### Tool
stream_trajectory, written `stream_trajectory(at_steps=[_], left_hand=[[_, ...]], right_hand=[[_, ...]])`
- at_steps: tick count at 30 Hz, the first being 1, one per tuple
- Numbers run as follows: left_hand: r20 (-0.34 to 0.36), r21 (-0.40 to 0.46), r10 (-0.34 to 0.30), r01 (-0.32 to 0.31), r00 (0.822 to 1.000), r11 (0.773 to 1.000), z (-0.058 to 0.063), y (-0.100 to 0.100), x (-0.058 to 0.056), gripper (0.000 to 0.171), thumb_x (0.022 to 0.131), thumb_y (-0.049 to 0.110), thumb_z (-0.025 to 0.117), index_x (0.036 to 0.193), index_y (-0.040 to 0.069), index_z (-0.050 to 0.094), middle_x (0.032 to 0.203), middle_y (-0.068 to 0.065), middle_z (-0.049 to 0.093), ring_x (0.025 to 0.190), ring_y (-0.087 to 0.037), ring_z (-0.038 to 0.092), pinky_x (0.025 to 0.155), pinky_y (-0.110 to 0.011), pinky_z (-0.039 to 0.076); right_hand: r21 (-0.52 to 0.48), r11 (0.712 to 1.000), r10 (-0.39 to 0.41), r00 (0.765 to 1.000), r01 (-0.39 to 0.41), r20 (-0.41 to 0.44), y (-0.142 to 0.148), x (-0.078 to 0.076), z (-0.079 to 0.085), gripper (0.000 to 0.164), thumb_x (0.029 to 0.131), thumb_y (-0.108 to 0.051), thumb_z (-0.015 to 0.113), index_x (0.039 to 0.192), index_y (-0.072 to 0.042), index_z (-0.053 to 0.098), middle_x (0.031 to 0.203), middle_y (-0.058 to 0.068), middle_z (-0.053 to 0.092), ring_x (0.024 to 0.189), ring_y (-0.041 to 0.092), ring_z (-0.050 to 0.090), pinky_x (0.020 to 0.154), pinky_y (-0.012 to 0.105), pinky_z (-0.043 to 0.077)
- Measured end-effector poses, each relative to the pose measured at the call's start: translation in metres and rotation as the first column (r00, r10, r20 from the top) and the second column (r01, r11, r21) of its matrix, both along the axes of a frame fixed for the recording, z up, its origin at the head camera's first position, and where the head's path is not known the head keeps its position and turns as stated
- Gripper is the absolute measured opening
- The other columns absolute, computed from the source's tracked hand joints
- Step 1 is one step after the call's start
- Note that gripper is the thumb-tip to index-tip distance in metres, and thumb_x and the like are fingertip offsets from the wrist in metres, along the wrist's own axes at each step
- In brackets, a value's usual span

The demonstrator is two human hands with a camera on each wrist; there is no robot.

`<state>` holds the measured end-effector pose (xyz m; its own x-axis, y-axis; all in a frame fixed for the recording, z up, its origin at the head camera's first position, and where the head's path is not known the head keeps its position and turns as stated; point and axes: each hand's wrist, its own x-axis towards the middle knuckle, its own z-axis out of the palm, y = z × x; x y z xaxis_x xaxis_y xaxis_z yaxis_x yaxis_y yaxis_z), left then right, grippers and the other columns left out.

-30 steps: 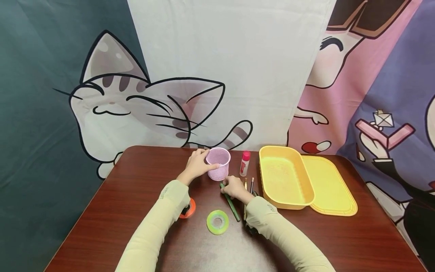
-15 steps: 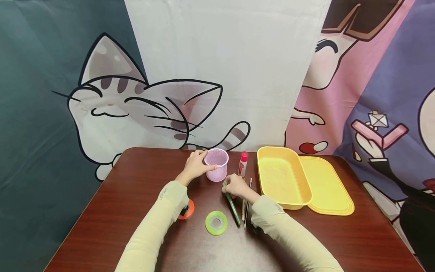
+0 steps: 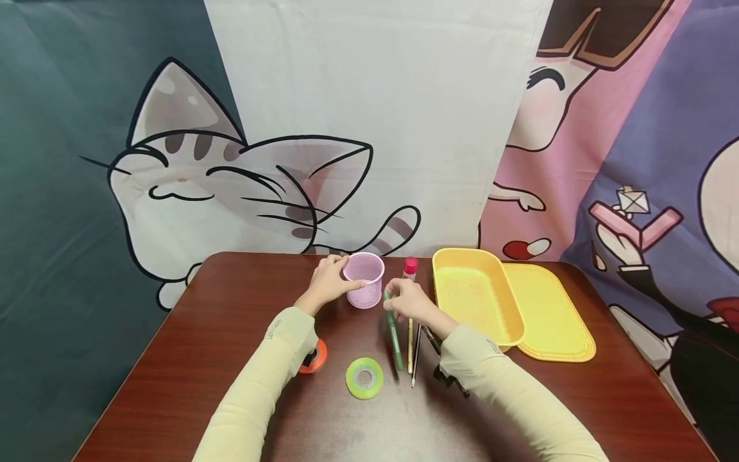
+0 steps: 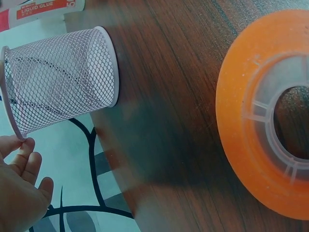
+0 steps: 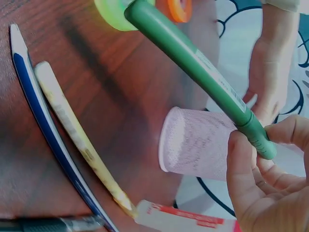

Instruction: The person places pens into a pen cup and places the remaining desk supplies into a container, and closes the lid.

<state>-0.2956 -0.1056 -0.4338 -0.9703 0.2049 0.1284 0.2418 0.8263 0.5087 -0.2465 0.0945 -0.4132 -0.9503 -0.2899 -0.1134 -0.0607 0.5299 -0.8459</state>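
Observation:
My left hand (image 3: 326,283) holds the rim of a pink mesh pen cup (image 3: 365,292), its thumb over the near edge. The cup stands upright at the back of the table, and its mesh wall (image 4: 63,77) fills the upper left of the left wrist view. Close to its right side, my right hand (image 3: 411,300) pinches a green pen (image 3: 394,340) by one end between thumb and fingers. The pen (image 5: 193,72) slants down towards the table, raised at the pinched end. A yellow pencil (image 3: 410,350) and a dark-blue pencil (image 3: 417,359) lie beside it.
A liquid glue bottle (image 3: 410,265) with a red cap stands behind my right hand. Green tape (image 3: 352,387) and orange tape (image 3: 321,363) lie in front. At right are a yellow bin (image 3: 437,289) and yellow lid (image 3: 557,314). Dark items (image 3: 443,376) lie by my right sleeve.
My right hand has lifted the green pen's upper end and moved slightly right and back, uncovering the pencils and dark items. My left hand stays on the cup.

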Motion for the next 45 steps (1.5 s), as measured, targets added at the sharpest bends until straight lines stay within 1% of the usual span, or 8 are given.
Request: stream_trajectory(at_steps=[4,9,16,22,31,38,41,45], left_hand=[[-0.008,-0.003,0.0,0.0,1.0,1.0,-0.002,-0.001,-0.001,0.086,0.066,0.056,0.066,0.133,0.007,0.04,0.126,-0.012,0.044,0.115,-0.029,0.037,0.093,-0.044,0.033],[-0.019,-0.009,0.0,0.0,1.0,1.0,-0.002,-0.002,-0.001,0.085,0.067,0.055,0.066,0.132,0.006,0.041,0.125,-0.013,0.044,0.114,-0.029,0.038,0.092,-0.044,0.033],[-0.012,0.001,0.002,-0.002,1.0,1.0,-0.002,-0.002,0.0,0.084,0.066,0.052,0.067,0.131,0.005,0.042,0.124,-0.013,0.044,0.113,-0.029,0.038,0.092,-0.043,0.034],[-0.007,0.004,0.001,-0.001,1.0,1.0,-0.003,-0.002,0.0,0.084,0.066,0.053,0.067,0.131,0.005,0.042,0.124,-0.013,0.044,0.113,-0.028,0.038,0.091,-0.043,0.036],[-0.014,0.029,-0.005,0.005,1.0,1.0,-0.005,-0.002,0.0,0.084,0.067,0.052,0.068,0.131,0.004,0.042,0.123,-0.013,0.044,0.114,-0.029,0.037,0.093,-0.043,0.035],[-0.013,0.064,-0.002,0.003,1.0,0.998,-0.005,-0.001,0.001,0.082,0.066,0.05,0.069,0.129,0.004,0.044,0.122,-0.014,0.045,0.114,-0.029,0.037,0.093,-0.043,0.035],[-0.01,0.068,-0.002,0.003,1.0,0.998,-0.004,-0.001,0.001,0.082,0.066,0.05,0.069,0.13,0.004,0.043,0.123,-0.013,0.044,0.115,-0.028,0.037,0.094,-0.043,0.036],[-0.007,0.073,-0.002,0.002,1.0,0.997,-0.004,-0.001,0.001,0.084,0.067,0.049,0.069,0.131,0.003,0.042,0.124,-0.013,0.044,0.115,-0.028,0.037,0.093,-0.043,0.036]], right_hand=[[-0.035,0.999,-0.004,1.0,0.004,0.023,0.004,-0.002,0.012,0.015,0.071,0.0,0.056,0.086,-0.002,0.053,0.065,0.005,0.053,0.047,0.017,0.055,0.049,0.037,0.051],[-0.111,0.994,0.009,0.999,-0.005,0.031,0.009,-0.005,0.029,0.018,0.073,0.003,0.052,0.09,0.002,0.052,0.064,0.004,0.052,0.05,0.016,0.056,0.048,0.031,0.05],[-0.293,0.956,0.029,0.999,-0.02,0.024,0.015,-0.012,0.052,0.019,0.074,0.01,0.049,0.093,0.01,0.047,0.062,0.005,0.051,0.049,0.013,0.054,0.047,0.025,0.048],[-0.324,0.946,-0.038,0.999,0.028,-0.023,0.019,-0.018,0.065,0.022,0.075,0.008,0.053,0.096,0.009,0.049,0.065,0.003,0.054,0.055,0.015,0.059,0.053,0.028,0.052],[-0.406,0.911,-0.124,0.988,0.076,-0.093,0.019,-0.023,0.076,0.023,0.077,0.008,0.054,0.099,0.01,0.048,0.067,0.0,0.052,0.056,0.011,0.06,0.059,0.032,0.053],[-0.485,0.864,-0.227,0.963,0.132,-0.143,0.016,-0.029,0.075,0.023,0.076,0.008,0.053,0.099,0.01,0.049,0.065,-0.002,0.053,0.056,0.007,0.059,0.061,0.03,0.053],[-0.519,0.837,-0.278,0.951,0.172,-0.132,0.014,-0.032,0.074,0.023,0.076,0.008,0.053,0.099,0.011,0.049,0.064,-0.003,0.053,0.055,0.007,0.059,0.064,0.033,0.053],[-0.554,0.796,-0.354,0.93,0.244,-0.1,0.011,-0.035,0.072,0.021,0.077,0.007,0.055,0.098,0.008,0.051,0.064,-0.002,0.054,0.055,0.007,0.06,0.065,0.032,0.053]])
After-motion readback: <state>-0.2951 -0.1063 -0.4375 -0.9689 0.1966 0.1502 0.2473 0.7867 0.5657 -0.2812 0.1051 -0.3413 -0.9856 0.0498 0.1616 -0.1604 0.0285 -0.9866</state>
